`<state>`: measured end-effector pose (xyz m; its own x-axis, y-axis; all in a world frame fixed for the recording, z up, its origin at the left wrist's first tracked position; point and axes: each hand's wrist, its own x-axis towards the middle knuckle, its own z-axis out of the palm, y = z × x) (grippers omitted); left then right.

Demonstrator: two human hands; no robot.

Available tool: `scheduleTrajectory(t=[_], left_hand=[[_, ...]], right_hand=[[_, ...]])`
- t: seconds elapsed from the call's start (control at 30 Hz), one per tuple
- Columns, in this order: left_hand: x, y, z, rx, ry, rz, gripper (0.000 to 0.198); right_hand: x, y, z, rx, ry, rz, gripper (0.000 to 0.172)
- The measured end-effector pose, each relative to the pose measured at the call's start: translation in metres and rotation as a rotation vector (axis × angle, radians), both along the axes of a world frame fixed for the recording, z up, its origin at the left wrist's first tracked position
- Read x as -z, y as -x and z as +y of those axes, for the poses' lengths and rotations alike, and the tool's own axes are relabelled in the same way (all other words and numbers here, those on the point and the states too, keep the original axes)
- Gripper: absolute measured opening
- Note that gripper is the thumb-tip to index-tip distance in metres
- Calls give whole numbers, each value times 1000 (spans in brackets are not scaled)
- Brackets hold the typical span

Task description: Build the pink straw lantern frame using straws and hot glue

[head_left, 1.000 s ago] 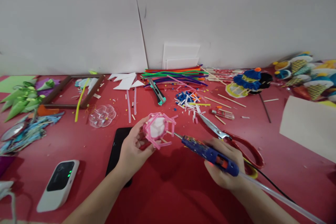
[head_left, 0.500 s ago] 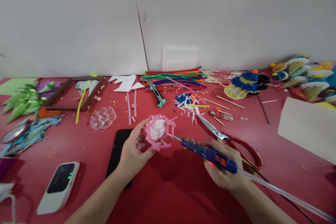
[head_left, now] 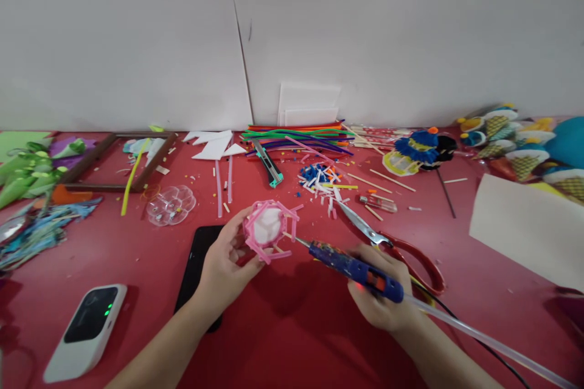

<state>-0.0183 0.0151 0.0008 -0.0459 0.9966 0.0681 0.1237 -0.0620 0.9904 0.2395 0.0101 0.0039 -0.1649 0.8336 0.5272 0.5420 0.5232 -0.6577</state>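
Note:
My left hand (head_left: 232, 255) is closed on a small pink craft piece (head_left: 267, 225), built of pink strips around a white centre, with a few strips jutting out to the right. In my right hand (head_left: 385, 292) is a blue hot glue gun (head_left: 351, 270), its metal nozzle pointing left at the piece's right side. The nozzle tip is at or very near a pink strip; whether they touch I cannot tell. A long clear glue stick (head_left: 479, 331) runs out of the gun's back end. Under my left wrist lies a black phone (head_left: 196, 264).
Red-handled scissors (head_left: 417, 258) lie just beyond my right hand. Farther back are a box cutter (head_left: 267, 164), coloured pipe cleaners (head_left: 301, 137) and a pile of cut bits (head_left: 319, 177). A white device (head_left: 86, 331) with green lights sits at left, and cream paper (head_left: 520, 231) at right.
The whole view has shifted slightly, so things on the table sit a little farther left. Both hands keep their holds, and the nozzle stays by the pink piece.

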Motion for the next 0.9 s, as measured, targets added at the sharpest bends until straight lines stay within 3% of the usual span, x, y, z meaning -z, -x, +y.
scheduleTrajectory(t=[0.4,0.57,0.73,0.9], left_hand=[[-4,-1,1,-30,21,4,67],[-8,0,4,-77,38,-22,67],[-3,2,4,-148,56,11,62],[0,0,1,-154,64,29,65]], right_hand=[[7,-2,-1,-1,32,-5,5],[11,-3,-1,-5,0,15,17],[10,-7,-3,-140,-13,-4,34],[6,-6,-3,-220,-47,-32,33]])
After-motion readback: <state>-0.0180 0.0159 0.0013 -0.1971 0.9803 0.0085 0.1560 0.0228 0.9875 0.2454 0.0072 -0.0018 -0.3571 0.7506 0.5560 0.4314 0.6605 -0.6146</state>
